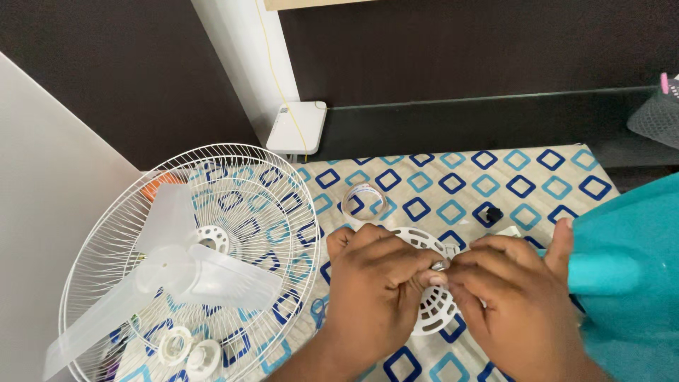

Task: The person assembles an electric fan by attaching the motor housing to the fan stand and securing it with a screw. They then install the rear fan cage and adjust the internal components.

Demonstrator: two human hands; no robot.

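Fingertips of both my hands meet over a small silvery part (439,266), pinched between my left hand (375,279) and my right hand (506,283), both curled nearly closed around it. It sits dead centre between them, just above the white slotted fan cover (433,311) lying on the patterned cloth (453,177), with neither hand nearer.
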